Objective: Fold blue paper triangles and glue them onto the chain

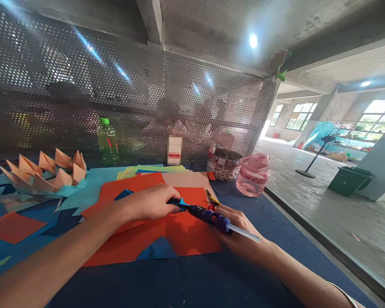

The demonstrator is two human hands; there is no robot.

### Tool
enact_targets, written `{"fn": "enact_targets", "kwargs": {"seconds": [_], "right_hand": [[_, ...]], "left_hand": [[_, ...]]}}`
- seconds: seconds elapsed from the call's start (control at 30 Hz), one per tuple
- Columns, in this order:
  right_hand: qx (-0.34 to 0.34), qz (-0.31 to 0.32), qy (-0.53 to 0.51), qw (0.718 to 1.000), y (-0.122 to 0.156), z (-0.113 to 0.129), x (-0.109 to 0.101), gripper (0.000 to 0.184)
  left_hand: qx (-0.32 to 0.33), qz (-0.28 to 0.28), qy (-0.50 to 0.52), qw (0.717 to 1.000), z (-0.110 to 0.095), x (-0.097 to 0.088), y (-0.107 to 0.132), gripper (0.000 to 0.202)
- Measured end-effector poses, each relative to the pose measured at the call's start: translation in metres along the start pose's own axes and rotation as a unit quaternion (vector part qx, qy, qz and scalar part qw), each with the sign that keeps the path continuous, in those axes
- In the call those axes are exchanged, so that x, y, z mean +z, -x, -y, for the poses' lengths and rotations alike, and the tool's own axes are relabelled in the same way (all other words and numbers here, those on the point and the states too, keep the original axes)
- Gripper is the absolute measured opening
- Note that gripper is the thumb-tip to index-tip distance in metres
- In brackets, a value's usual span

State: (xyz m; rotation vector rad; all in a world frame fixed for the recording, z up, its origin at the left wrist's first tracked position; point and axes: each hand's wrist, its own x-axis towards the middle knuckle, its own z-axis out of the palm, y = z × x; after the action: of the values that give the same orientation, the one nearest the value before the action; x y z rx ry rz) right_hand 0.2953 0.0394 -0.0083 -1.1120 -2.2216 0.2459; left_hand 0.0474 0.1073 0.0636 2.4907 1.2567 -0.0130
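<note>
Head view shows the right hand (pixel 235 224) gripping the glue gun (pixel 208 216), whose long axis slants leftward and away over the orange paper (pixel 194 235) toward the blue piece (pixel 182 202) pinched narrowly by the left hand (pixel 157 201), nearer its tip, contact unclear.

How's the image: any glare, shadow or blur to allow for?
Head view: the ceiling light flares; head view: bluish glare streaks cross the mesh screen; head view: soft shadow darkens part of the orange paper; head view: patches behind the screen are pixelated.
</note>
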Motion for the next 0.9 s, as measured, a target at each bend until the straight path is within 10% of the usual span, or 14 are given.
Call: {"fn": "enact_targets", "kwargs": {"seconds": [0.9], "right_hand": [[0.085,0.000,0.164,0.983,0.011,-0.008,-0.037,0.010]], "left_hand": [[0.044,-0.022,-0.003,0.999,0.020,-0.026,0.008,0.032]]}}
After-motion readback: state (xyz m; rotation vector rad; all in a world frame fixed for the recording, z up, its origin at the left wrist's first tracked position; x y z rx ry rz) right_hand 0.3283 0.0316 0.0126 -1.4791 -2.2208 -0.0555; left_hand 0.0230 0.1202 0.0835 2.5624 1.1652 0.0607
